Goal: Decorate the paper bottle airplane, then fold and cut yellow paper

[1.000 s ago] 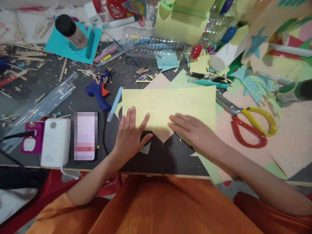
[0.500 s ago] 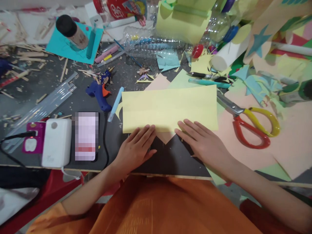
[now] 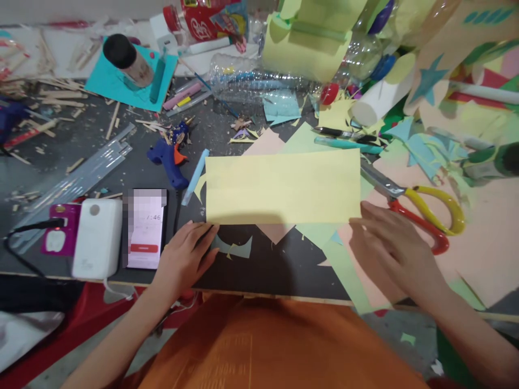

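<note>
A folded yellow paper sheet lies flat in the middle of the dark table. My left hand rests at its near left corner, fingers stretched out and touching the paper's edge. At the near right corner is my right hand, fingers extended with the tips against the sheet's edge. Neither hand grips anything.
Red and yellow scissors lie right of the sheet. A blue glue gun, a phone and a white charger block are to the left. Plastic bottles, pens, paper scraps and wooden sticks crowd the back.
Both hands slid off the sheet's top and moved apart along its near edge, left to the left corner and right to the right corner. The view shifted slightly.
</note>
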A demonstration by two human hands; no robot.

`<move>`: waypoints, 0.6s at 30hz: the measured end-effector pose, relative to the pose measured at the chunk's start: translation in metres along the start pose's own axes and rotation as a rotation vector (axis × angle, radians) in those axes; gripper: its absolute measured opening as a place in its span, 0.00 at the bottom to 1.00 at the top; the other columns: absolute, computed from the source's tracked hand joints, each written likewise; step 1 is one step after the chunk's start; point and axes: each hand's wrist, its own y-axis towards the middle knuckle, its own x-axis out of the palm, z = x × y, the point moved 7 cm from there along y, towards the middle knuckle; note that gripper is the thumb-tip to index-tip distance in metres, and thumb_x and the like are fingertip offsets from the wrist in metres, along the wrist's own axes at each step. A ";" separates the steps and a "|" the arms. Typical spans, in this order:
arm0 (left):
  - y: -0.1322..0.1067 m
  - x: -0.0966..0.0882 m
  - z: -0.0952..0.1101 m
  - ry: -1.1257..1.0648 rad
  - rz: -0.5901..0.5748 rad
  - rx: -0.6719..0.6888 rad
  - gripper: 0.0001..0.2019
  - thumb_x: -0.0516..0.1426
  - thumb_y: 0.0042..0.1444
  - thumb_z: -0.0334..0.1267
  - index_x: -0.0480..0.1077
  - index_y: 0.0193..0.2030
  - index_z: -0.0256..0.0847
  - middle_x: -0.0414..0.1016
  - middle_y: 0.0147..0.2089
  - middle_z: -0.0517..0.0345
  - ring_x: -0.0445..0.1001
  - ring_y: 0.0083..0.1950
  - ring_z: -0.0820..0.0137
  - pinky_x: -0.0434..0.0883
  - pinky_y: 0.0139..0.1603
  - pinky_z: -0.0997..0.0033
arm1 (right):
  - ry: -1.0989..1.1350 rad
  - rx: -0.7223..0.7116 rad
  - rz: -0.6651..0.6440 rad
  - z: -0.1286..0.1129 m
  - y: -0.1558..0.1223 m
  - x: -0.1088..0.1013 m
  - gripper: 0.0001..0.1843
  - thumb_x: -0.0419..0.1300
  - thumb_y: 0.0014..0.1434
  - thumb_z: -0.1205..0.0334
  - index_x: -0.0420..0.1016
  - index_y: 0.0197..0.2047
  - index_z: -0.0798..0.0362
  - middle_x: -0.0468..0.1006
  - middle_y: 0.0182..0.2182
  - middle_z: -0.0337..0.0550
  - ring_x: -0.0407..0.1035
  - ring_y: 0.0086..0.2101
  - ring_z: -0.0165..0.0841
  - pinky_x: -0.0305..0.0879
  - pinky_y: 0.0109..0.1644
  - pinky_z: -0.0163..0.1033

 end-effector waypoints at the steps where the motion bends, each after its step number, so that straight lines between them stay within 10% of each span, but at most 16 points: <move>1: 0.000 0.000 0.001 -0.001 0.013 0.010 0.22 0.53 0.69 0.34 0.69 0.68 0.39 0.81 0.52 0.46 0.80 0.54 0.58 0.77 0.64 0.54 | 0.046 0.095 -0.024 0.004 0.006 -0.002 0.15 0.53 0.71 0.55 0.79 0.53 0.41 0.80 0.62 0.50 0.76 0.60 0.53 0.78 0.58 0.61; 9: 0.001 -0.001 -0.003 -0.089 -0.026 -0.023 0.24 0.54 0.68 0.32 0.68 0.70 0.44 0.81 0.53 0.49 0.80 0.57 0.59 0.77 0.66 0.54 | 0.649 0.606 -0.101 0.033 0.038 0.005 0.26 0.68 0.53 0.48 0.75 0.54 0.45 0.83 0.43 0.50 0.79 0.41 0.43 0.78 0.43 0.47; 18: 0.003 0.001 -0.005 -0.075 0.002 -0.043 0.18 0.53 0.68 0.31 0.72 0.63 0.42 0.81 0.53 0.47 0.81 0.53 0.59 0.78 0.64 0.54 | 0.724 0.598 -0.448 -0.003 0.057 0.019 0.31 0.73 0.48 0.34 0.72 0.19 0.52 0.69 0.18 0.39 0.59 0.21 0.27 0.54 0.26 0.37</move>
